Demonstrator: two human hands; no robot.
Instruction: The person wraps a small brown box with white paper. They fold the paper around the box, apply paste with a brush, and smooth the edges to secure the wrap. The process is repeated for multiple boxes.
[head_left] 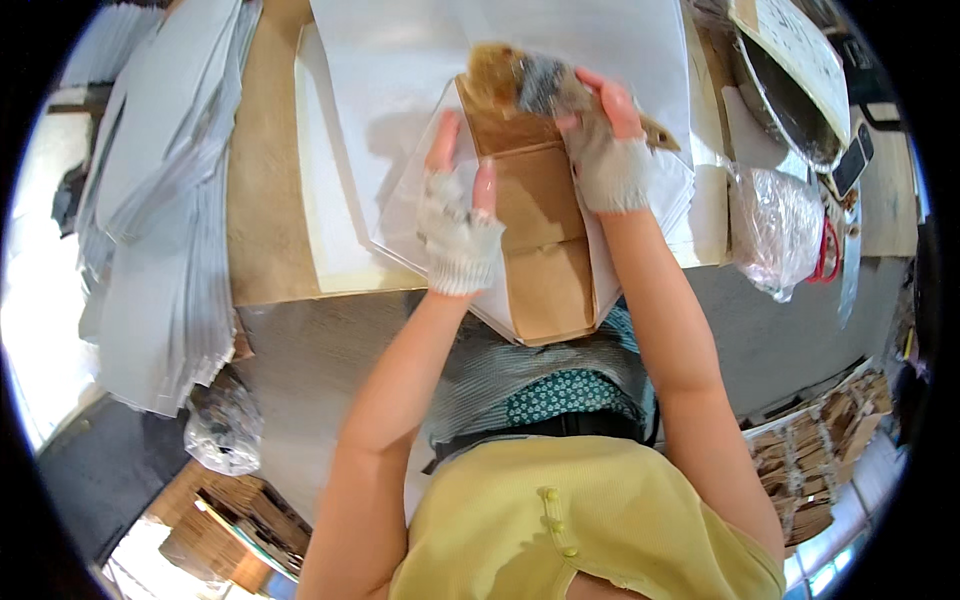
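Observation:
My right hand [607, 145], in a white fingerless knit glove, grips a wide flat paintbrush [541, 86]. Its brownish, wet-looking bristles lie at the far end of a long folded brown cardboard piece [542, 220], and its wooden handle points to the right. My left hand [459, 215], gloved alike, rests along the cardboard's left side with its fingers apart and stretched forward. The creased cardboard lies on white sheets [405, 215] whose edges fan out on both sides, its near end reaching past the table edge toward me.
Tall stacks of white sheets [165, 200] stand at the left. At the right are a bucket [795, 95] with a board across it, a clear plastic bag [775, 225], red-handled scissors [829, 250] and a phone [852, 160]. Bundled cardboard [820, 450] lies lower right.

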